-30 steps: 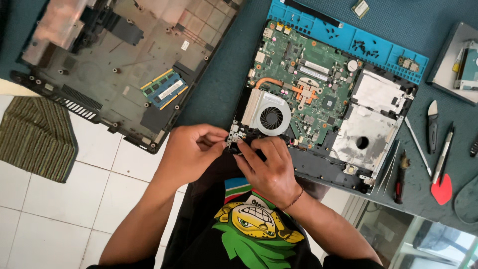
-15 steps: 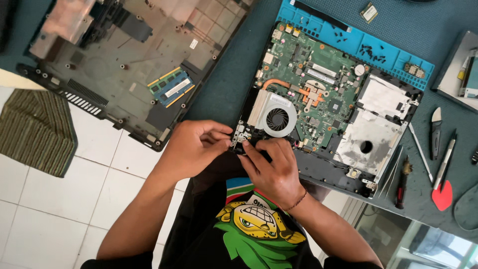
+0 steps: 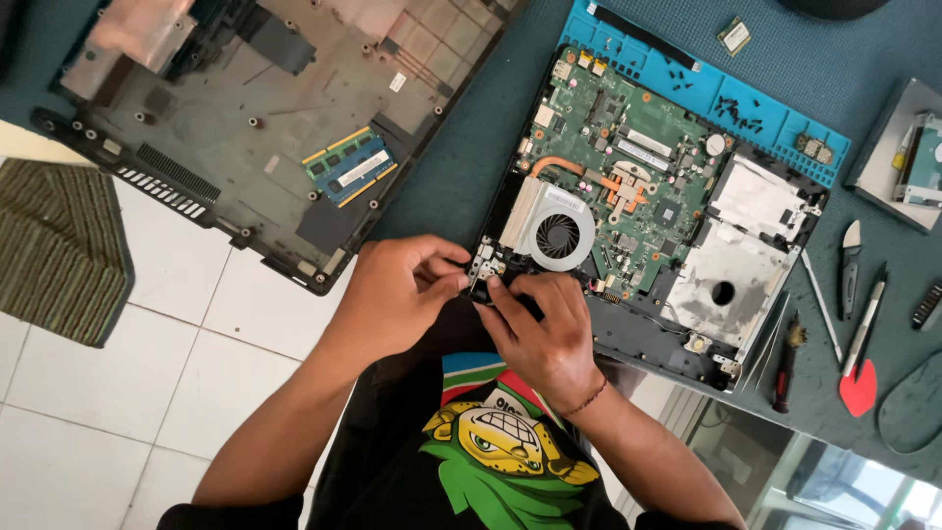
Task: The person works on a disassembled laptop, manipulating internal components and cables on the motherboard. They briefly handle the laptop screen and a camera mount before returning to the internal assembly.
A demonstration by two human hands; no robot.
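Note:
An opened laptop base (image 3: 643,339) lies on the dark teal mat, its green mainboard (image 3: 638,172) and round cooling fan (image 3: 557,236) exposed. Both my hands meet at the base's near left corner. My left hand (image 3: 397,299) pinches the small metal hinge bracket (image 3: 484,263) there. My right hand (image 3: 540,334) presses its fingers on the black edge just beside the bracket. What lies under the fingers is hidden.
A removed laptop bottom cover (image 3: 245,137) with a green memory stick (image 3: 350,167) lies at the left. A blue screw tray (image 3: 706,83) borders the mainboard. Pry tools and a red pick (image 3: 859,388) lie at the right, and a drive in its caddy (image 3: 908,157) at the far right. White tiled floor and a striped mat (image 3: 54,255) lie below.
The view has shifted slightly; both hands stay at the laptop's near left corner with only small finger movements on the hinge bracket.

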